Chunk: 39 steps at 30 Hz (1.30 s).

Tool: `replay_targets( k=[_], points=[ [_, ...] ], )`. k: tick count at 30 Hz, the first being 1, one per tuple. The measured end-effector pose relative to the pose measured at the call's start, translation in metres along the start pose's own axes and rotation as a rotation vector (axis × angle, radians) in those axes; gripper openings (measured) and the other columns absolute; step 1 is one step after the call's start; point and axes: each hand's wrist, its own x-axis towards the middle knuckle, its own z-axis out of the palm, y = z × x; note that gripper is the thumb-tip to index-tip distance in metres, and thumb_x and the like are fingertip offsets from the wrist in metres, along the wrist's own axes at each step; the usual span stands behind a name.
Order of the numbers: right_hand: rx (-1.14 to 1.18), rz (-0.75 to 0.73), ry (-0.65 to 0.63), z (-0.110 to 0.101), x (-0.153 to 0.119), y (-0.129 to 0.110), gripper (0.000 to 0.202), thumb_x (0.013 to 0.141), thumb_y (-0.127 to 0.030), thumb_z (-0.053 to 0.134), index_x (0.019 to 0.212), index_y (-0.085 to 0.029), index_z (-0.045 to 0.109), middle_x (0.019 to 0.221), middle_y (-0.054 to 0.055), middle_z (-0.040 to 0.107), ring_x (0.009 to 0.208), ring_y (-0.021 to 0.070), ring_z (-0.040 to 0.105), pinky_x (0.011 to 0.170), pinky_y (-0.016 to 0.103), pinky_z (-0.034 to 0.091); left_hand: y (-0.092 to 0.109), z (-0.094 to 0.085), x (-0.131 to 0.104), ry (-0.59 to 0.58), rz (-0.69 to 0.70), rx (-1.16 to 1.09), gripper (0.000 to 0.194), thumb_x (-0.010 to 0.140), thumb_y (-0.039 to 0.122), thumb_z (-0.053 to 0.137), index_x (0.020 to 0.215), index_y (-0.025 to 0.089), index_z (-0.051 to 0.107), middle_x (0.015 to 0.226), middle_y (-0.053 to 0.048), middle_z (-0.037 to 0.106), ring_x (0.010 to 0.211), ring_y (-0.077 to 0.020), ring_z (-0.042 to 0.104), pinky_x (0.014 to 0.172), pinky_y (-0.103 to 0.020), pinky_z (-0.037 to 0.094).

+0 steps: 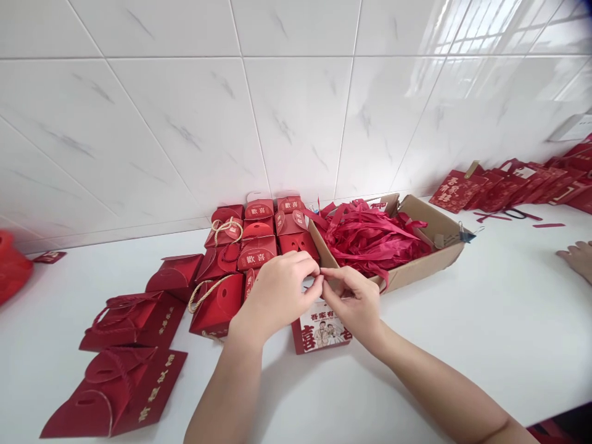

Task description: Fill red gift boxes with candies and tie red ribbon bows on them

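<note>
A small red gift box [322,336] with a white panel printed with a couple and Chinese characters stands upright on the table below my hands. My left hand [287,288] and my right hand [355,302] meet fingertip to fingertip above its top. Both are closed in a pinch. Whatever lies between the fingers is hidden or too small to name. Just behind my right hand sits an open cardboard box [423,265] heaped with crimson ribbons [370,237]. Beside my left hand are several folded red gift boxes [257,254], some with rope handles.
Larger dark-red boxes [123,394] with cord handles stand at the left. A red object [12,265] shows at the left edge. Flat red packets [499,185] lean along the tiled wall [296,111]. Another person's hand [578,258] rests at the right edge.
</note>
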Motion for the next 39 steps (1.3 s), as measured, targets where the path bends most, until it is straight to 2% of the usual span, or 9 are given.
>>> replay_targets(
  k=[4, 7, 13, 16, 20, 26, 28, 35, 39],
  points=[
    [0.03, 0.016, -0.057, -0.003, 0.0, -0.004, 0.021, 0.08, -0.013, 0.058, 0.099, -0.019, 0.065, 0.076, 0.001, 0.065, 0.046, 0.0068, 0.049, 0.046, 0.021, 0.046, -0.003, -0.001, 0.001, -0.015, 0.035, -0.01, 0.013, 0.086, 0.02, 0.048, 0.074, 0.018, 0.055, 0.075, 0.001, 0.059, 0.071, -0.0133, 0.054, 0.061, -0.025, 0.041],
    [0.031, 0.023, -0.134, -0.01, 0.003, -0.009, 0.027, 0.082, -0.016, 0.056, 0.108, -0.02, 0.063, 0.087, 0.004, 0.069, 0.061, 0.0116, 0.06, 0.059, 0.025, 0.052, -0.006, -0.002, 0.0, -0.01, 0.062, -0.016, 0.017, 0.091, 0.022, 0.042, 0.08, 0.018, 0.055, 0.08, 0.0, 0.059, 0.073, -0.0133, 0.054, 0.064, -0.026, 0.042],
    [0.117, 0.0, -0.155, -0.028, 0.017, -0.014, 0.024, 0.087, -0.016, 0.054, 0.106, -0.023, 0.067, 0.093, 0.006, 0.072, 0.085, 0.018, 0.065, 0.078, 0.034, 0.053, -0.004, -0.005, -0.001, 0.1, 0.165, -0.18, 0.019, 0.095, 0.021, 0.037, 0.087, 0.018, 0.055, 0.089, -0.003, 0.059, 0.08, -0.0133, 0.054, 0.071, -0.027, 0.044],
    [0.364, 0.076, -0.208, -0.034, 0.023, -0.013, 0.019, 0.084, -0.017, 0.06, 0.099, -0.025, 0.069, 0.093, 0.004, 0.071, 0.088, 0.0176, 0.065, 0.076, 0.033, 0.055, -0.003, -0.005, -0.002, 0.14, 0.244, -0.291, 0.016, 0.094, 0.018, 0.041, 0.091, 0.018, 0.056, 0.092, -0.004, 0.057, 0.08, -0.0118, 0.055, 0.072, -0.024, 0.046],
    [0.526, 0.139, -0.302, -0.041, 0.026, -0.011, 0.03, 0.081, -0.018, 0.065, 0.109, -0.028, 0.067, 0.096, 0.004, 0.071, 0.086, 0.0172, 0.067, 0.067, 0.03, 0.058, -0.001, -0.003, -0.004, 0.171, 0.287, -0.319, 0.016, 0.093, 0.018, 0.042, 0.09, 0.019, 0.059, 0.092, -0.004, 0.054, 0.074, -0.0099, 0.054, 0.068, -0.023, 0.048],
    [0.485, 0.037, -0.23, -0.051, 0.031, -0.017, 0.026, 0.074, -0.011, 0.071, 0.095, -0.028, 0.074, 0.084, 0.003, 0.073, 0.075, 0.0165, 0.068, 0.063, 0.029, 0.059, 0.007, -0.001, -0.004, 0.405, 0.342, -0.163, 0.01, 0.089, 0.018, 0.053, 0.084, 0.02, 0.061, 0.078, 0.0, 0.055, 0.069, -0.0107, 0.052, 0.065, -0.026, 0.043],
    [0.448, 0.008, -0.202, -0.052, 0.031, -0.02, 0.026, 0.072, -0.01, 0.073, 0.092, -0.027, 0.074, 0.08, 0.003, 0.073, 0.072, 0.0163, 0.068, 0.061, 0.028, 0.058, 0.01, 0.0, -0.005, 0.443, 0.367, -0.126, 0.007, 0.087, 0.016, 0.055, 0.084, 0.02, 0.06, 0.077, 0.0, 0.056, 0.071, -0.0116, 0.052, 0.067, -0.027, 0.042],
    [0.353, -0.091, -0.115, -0.05, 0.028, -0.028, 0.017, 0.072, -0.011, 0.073, 0.082, -0.025, 0.073, 0.073, 0.002, 0.072, 0.065, 0.0159, 0.068, 0.056, 0.027, 0.057, 0.016, -0.001, -0.01, 0.483, 0.379, -0.057, 0.007, 0.085, 0.016, 0.056, 0.084, 0.021, 0.059, 0.081, -0.003, 0.058, 0.092, -0.019, 0.054, 0.082, -0.033, 0.046],
    [0.385, -0.079, -0.106, -0.059, 0.029, -0.026, 0.014, 0.074, -0.012, 0.071, 0.08, -0.024, 0.072, 0.077, 0.003, 0.071, 0.07, 0.0171, 0.067, 0.062, 0.03, 0.058, 0.009, -0.019, -0.021, 0.323, 0.257, -0.23, 0.022, 0.086, 0.02, 0.056, 0.108, 0.024, 0.056, 0.103, -0.006, 0.059, 0.107, -0.0204, 0.052, 0.095, -0.037, 0.045]
  ],
)
